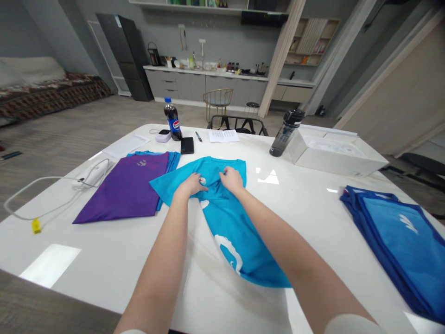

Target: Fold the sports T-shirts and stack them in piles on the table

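A bright blue T-shirt (222,208) with white print lies partly folded across the white table, creased between my hands. My left hand (193,184) rests on its upper left part, thumb and fingers apart around a small white logo. On the upper right part, my right hand (232,179) has its fingers closed on a pinch of the fabric. The lower end of the shirt runs toward me under my right forearm, showing a large white curved print. Left of it lies a folded purple shirt (128,188) on top of blue ones.
Folded blue garments (403,232) lie at the right edge. An open white box (340,155) and a dark bottle (287,133) stand at the back right. A cola bottle (173,121), a phone (187,145), a pen (198,136) and a white cable (45,178) are also on the table (139,255).
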`<state>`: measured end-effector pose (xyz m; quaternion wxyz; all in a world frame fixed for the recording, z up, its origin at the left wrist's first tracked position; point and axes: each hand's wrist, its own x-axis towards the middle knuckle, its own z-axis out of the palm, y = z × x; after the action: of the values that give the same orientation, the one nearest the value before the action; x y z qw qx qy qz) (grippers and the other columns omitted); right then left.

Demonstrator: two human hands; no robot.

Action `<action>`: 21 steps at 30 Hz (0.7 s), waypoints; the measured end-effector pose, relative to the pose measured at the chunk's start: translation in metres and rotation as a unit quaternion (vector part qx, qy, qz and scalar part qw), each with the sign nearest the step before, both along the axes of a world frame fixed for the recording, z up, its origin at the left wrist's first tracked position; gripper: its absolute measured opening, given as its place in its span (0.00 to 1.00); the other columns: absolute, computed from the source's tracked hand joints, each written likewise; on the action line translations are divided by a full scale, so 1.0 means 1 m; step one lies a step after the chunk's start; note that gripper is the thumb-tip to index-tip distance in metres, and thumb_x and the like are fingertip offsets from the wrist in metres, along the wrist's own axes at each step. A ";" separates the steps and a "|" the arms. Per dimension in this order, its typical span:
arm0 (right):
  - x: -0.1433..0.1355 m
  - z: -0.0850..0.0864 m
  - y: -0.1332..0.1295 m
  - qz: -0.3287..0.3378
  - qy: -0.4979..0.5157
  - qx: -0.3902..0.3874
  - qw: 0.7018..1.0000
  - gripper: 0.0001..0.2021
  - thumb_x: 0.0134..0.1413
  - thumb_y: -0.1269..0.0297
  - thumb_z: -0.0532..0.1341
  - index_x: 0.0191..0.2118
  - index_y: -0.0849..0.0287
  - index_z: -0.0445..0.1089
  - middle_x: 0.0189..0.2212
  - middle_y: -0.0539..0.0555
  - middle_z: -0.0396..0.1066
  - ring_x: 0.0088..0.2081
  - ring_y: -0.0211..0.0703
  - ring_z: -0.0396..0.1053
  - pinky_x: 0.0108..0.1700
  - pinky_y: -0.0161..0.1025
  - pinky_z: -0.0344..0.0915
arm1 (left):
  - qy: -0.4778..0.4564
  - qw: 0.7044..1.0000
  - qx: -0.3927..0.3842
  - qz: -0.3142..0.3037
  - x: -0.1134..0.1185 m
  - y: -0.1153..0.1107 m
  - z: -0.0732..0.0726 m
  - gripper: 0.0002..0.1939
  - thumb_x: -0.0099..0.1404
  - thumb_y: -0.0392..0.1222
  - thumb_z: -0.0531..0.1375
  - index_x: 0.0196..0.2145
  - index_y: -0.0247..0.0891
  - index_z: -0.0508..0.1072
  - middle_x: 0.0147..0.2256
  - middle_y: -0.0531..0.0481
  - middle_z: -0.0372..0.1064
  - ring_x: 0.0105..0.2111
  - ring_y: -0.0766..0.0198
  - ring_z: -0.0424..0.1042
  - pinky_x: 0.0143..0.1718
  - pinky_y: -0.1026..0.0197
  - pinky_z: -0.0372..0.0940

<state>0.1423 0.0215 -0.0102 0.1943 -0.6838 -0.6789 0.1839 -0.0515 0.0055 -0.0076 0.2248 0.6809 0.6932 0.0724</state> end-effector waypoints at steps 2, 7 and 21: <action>0.064 0.005 0.006 -0.028 -0.008 0.025 0.999 0.14 0.64 0.54 0.60 0.46 0.57 0.75 0.43 0.59 0.79 0.47 0.52 0.75 0.47 0.41 0.68 | 0.006 1.000 -0.018 -0.005 0.002 -0.001 0.001 0.38 0.61 0.54 0.65 0.65 0.34 0.67 0.69 0.35 0.54 0.70 0.48 0.53 0.64 0.60 0.57; 0.261 0.008 0.012 -0.221 -0.036 -0.009 0.975 0.14 0.57 0.56 0.65 0.43 0.62 0.77 0.38 0.62 0.78 0.42 0.53 0.75 0.43 0.42 0.68 | 0.020 0.999 -0.040 0.001 0.015 -0.002 -0.001 0.35 0.70 0.56 0.55 0.69 0.36 0.60 0.72 0.35 0.48 0.72 0.47 0.48 0.66 0.52 0.54; 0.192 -0.032 -0.069 -0.023 -0.153 0.012 0.988 0.31 0.68 0.38 0.45 0.69 0.43 0.60 0.73 0.55 0.50 0.71 0.62 0.47 0.68 0.66 0.46 | 0.095 0.989 -0.006 0.110 0.038 -0.003 -0.026 0.47 0.67 0.68 0.51 0.73 0.35 0.50 0.73 0.28 0.38 0.72 0.30 0.39 0.67 0.30 0.44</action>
<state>0.3345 -0.0476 -0.0422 0.1008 -0.7171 -0.6866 0.0645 -0.0130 0.0021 -0.0332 0.1532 0.6031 0.7824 0.0276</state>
